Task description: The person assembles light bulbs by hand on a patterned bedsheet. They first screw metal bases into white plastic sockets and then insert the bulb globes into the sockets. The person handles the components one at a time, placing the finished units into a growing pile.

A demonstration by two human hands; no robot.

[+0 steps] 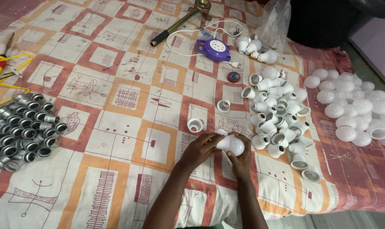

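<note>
Both hands meet near the middle of the patterned cloth (pixel 116 127); the left hand (pixel 201 149) and the right hand (pixel 240 160) each close their grip around one white bulb (pixel 231 145), dome pointing right, seemingly braced from both sides so its parts can be pressed together; just right lies a heap of white bulb housings (pixel 279 116), within easy reach; farther right, white domes (pixel 354 112) run past the frame edge; grey metal caps (pixel 20 129) sit far left, partly cut off; the bulb's base is hidden behind fingers.
</note>
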